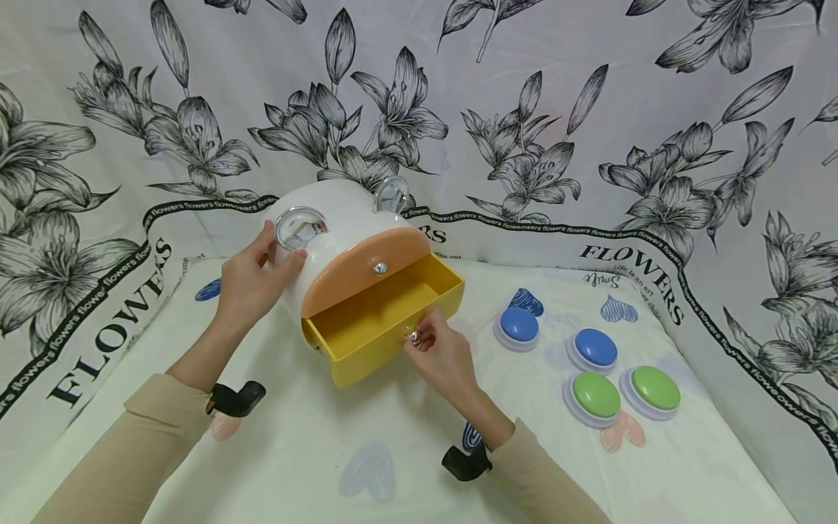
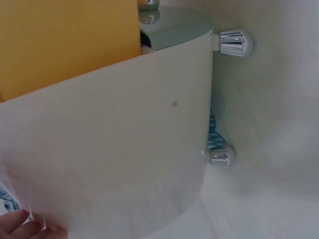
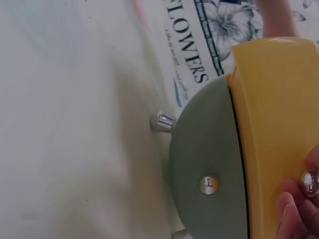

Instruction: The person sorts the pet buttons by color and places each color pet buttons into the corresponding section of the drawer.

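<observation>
A small white rounded cabinet point(image 1: 347, 198) with two clear, silver-rimmed eyes stands on the cloth-covered table. Its orange upper drawer front point(image 1: 356, 273) is closed, and the yellow drawer point(image 1: 366, 320) beneath is pulled well out, with nothing seen inside. A green lower drawer front point(image 3: 207, 149) shows in the right wrist view. My left hand point(image 1: 252, 280) rests against the cabinet's left side, thumb just below the left eye point(image 1: 301, 227); its fingertips point(image 2: 32, 230) touch the white shell. My right hand point(image 1: 445, 356) pinches the silver knob point(image 3: 309, 183) on the yellow drawer.
To the right lie two blue push buttons point(image 1: 519, 324) point(image 1: 596, 348) and two green push buttons point(image 1: 596, 395) point(image 1: 657, 387). Silver feet point(image 2: 235, 44) hold the cabinet up. A flower-printed cloth point(image 1: 524, 145) rises behind the table.
</observation>
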Action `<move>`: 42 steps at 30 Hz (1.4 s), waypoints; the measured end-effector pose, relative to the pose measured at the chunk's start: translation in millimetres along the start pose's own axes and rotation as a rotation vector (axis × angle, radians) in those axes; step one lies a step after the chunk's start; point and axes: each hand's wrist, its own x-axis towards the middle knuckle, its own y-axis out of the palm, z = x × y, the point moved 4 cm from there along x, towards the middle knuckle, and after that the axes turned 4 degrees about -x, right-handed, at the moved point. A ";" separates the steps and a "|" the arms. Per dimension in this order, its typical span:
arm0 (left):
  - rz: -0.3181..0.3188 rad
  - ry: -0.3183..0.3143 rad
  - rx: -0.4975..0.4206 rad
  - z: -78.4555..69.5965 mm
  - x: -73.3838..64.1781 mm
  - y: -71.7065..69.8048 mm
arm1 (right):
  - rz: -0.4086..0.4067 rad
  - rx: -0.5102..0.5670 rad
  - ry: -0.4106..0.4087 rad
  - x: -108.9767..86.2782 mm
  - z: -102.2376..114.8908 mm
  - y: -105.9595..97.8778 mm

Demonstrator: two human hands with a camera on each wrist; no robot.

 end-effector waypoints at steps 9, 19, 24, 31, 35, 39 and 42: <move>-0.004 0.001 0.007 0.2 1.1 -0.2 | 0.010 0.066 0.003 -7.9 -3.5 -7.6; -0.003 0.026 0.001 1.2 0.2 0.0 | -0.015 0.096 -0.045 -20.0 -4.5 -16.0; -0.003 0.025 0.007 1.2 0.3 0.2 | -0.018 0.106 -0.033 -23.8 -6.6 -17.9; -0.004 0.025 0.006 1.1 0.7 -0.1 | -0.020 0.117 -0.049 -28.4 -5.8 -21.4; -0.002 0.015 0.011 1.7 0.9 -0.4 | -0.028 0.123 -0.048 -30.6 -5.7 -23.9; -0.001 0.015 0.012 1.9 1.0 0.0 | -0.036 0.125 -0.051 -33.2 -6.9 -25.5; -0.003 0.017 0.012 1.4 1.1 0.3 | -0.042 0.119 -0.057 -35.1 -7.8 -26.4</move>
